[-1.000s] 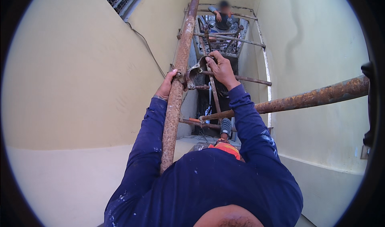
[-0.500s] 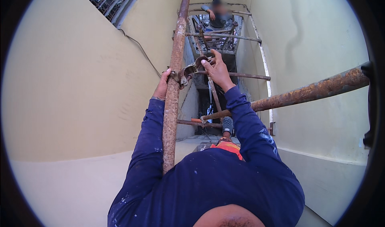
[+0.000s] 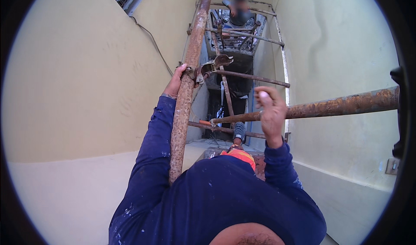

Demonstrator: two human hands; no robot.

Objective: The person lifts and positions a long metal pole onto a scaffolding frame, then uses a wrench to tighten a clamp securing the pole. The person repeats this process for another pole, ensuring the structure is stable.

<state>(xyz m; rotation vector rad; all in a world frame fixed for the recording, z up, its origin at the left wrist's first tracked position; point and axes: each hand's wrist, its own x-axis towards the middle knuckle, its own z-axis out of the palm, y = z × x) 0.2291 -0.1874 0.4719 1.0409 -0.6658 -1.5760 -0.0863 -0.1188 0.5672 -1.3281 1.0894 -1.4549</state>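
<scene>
My left hand [image 3: 174, 84] wraps round an upright rusty scaffold pole [image 3: 184, 102] just beside a scaffold clamp [image 3: 201, 73] fixed on it. The clamp's free jaw [image 3: 224, 61] hangs unlatched out to the right, with nothing in it. My right hand [image 3: 273, 117] is raised in the air, fingers loosely bent and apart, somewhat blurred and holding nothing. Behind it a second rusty pole [image 3: 342, 103] runs from the right edge inward. Its inner end lies near a cross tube [image 3: 203, 126] below the clamp. I cannot tell whether the right hand touches this pole.
Scaffold tubes [image 3: 253, 77] cross the narrow shaft ahead, joined to a pale upright [image 3: 279, 32]. A person [image 3: 239, 15] is at the far end beyond the rails. Yellowish walls [image 3: 86, 71] flank both sides. A cable [image 3: 149, 45] hangs on the left wall.
My right hand has left the clamp's free jaw and moved right and down, beside the second pole. My left hand keeps its hold on the upright. The view has shifted slightly.
</scene>
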